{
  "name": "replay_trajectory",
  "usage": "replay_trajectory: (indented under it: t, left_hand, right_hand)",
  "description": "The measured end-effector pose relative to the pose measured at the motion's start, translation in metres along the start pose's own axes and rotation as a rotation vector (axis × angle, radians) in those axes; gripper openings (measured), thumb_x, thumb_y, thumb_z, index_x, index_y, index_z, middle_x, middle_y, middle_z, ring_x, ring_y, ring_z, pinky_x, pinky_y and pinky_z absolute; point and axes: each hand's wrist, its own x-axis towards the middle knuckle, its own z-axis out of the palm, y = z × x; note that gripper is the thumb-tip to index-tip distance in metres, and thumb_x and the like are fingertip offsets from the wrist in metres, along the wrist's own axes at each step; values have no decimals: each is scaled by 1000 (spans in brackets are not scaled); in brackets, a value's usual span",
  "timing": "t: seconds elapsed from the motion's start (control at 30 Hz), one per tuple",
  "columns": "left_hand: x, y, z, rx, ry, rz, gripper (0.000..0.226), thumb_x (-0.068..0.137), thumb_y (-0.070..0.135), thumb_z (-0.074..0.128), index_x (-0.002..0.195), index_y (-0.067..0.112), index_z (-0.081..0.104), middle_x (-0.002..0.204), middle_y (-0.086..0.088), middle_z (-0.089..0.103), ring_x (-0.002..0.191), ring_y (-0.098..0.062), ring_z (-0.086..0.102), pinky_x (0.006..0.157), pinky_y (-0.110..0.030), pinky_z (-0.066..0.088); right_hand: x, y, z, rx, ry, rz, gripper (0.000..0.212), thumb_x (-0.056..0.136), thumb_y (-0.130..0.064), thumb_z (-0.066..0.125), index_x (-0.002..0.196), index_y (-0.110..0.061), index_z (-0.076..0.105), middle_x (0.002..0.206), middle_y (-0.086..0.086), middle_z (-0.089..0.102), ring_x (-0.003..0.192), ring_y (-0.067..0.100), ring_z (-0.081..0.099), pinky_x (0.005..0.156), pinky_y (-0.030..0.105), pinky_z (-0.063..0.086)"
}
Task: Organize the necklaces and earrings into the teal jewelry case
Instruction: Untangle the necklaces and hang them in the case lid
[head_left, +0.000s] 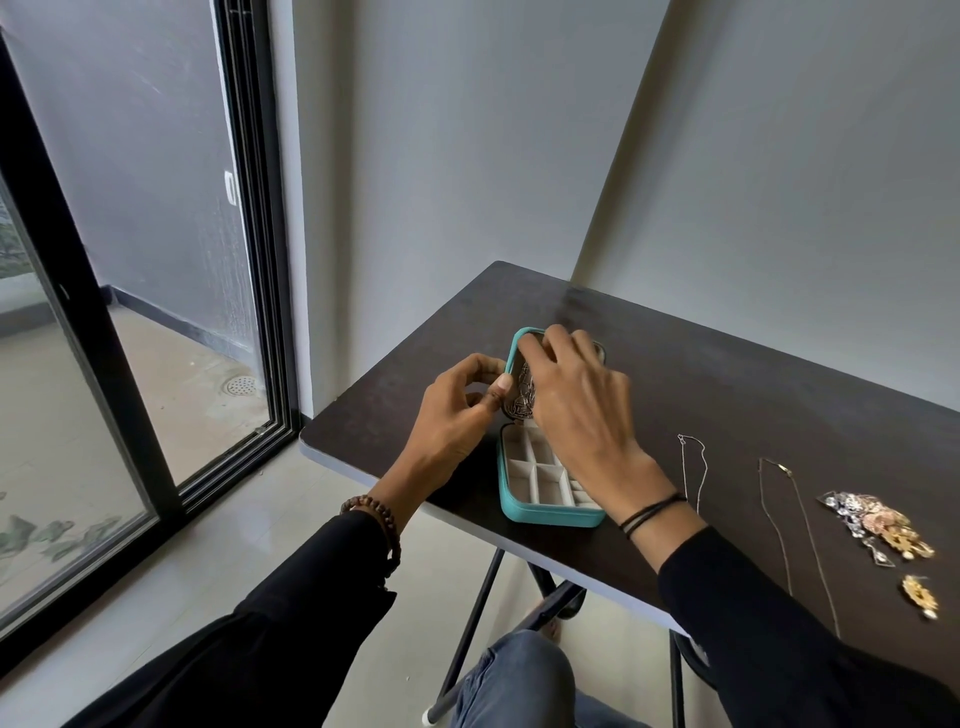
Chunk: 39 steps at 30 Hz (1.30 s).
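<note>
Teal jewelry case, judged stiff, is held open: its lid is pinched at the rim by the left hand. The right hand is laid with fingers inside the lid, hold unseen. Right of the case, thin chains are judged light, tangle-prone, best pinched near the clasp.

Dark brown rectangular laminate table, pale edge, black metal legs. On it: open teal rectangular jewelry case at the front left edge. To its right: thin silver chain, thin gold chain, heap of mixed earrings, single gold earring just in front of the heap.
</note>
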Motion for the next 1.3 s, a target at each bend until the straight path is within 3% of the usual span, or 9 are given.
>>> replay_trajectory:
  t: [0.1,0.37,0.6,0.77,0.93,1.07,1.3]
  left_hand:
    - [0,0,0,-6,12,-9,13,101,24,59,107,15,66,104,5,70,96,-2,66,72,-12,54]
    - [0,-2,1,32,19,-14,16,101,29,60,108,18,69,103,7,72,96,-4,67,77,-16,55]
    - [-1,-3,2,115,46,-58,23,103,34,56,111,19,72,102,14,71,93,-2,65,69,-17,48]
    - [1,-5,7,242,116,-69,24,102,37,56,113,22,72,104,12,72,97,-1,67,82,-35,60]
    - [-3,2,11,346,187,-96,27,98,43,59,117,25,65,121,9,65,104,-15,66,91,-47,56]
    - [-3,18,15,540,239,-71,24,98,40,58,119,28,63,128,12,59,96,-19,66,88,-40,53]
    - [5,55,43,567,167,-9,16,99,34,56,111,28,66,117,16,66,93,-9,62,77,-28,42]
  right_hand:
    - [0,4,-2,168,20,52,31,86,-6,69,116,-12,69,112,5,66,101,25,64,58,40,60]
    - [-15,7,1,308,4,91,28,92,-8,63,116,-19,72,116,-3,63,104,20,63,61,40,61]
    - [-47,7,2,374,-33,213,17,95,-13,61,105,-22,72,109,-6,64,98,15,62,63,24,46]
    - [-65,10,0,429,-20,209,12,91,-8,66,97,-17,72,100,-5,65,97,14,54,77,19,46]
    - [-68,16,-6,526,-65,249,8,92,-13,66,96,-18,71,98,-7,66,97,13,54,80,21,45]
    - [-67,22,-10,569,-97,294,8,92,-14,65,96,-17,72,99,-6,68,97,14,55,79,13,36]
    - [-63,38,-20,596,-97,340,10,93,-17,67,100,-18,74,99,-6,69,96,15,58,80,19,40]
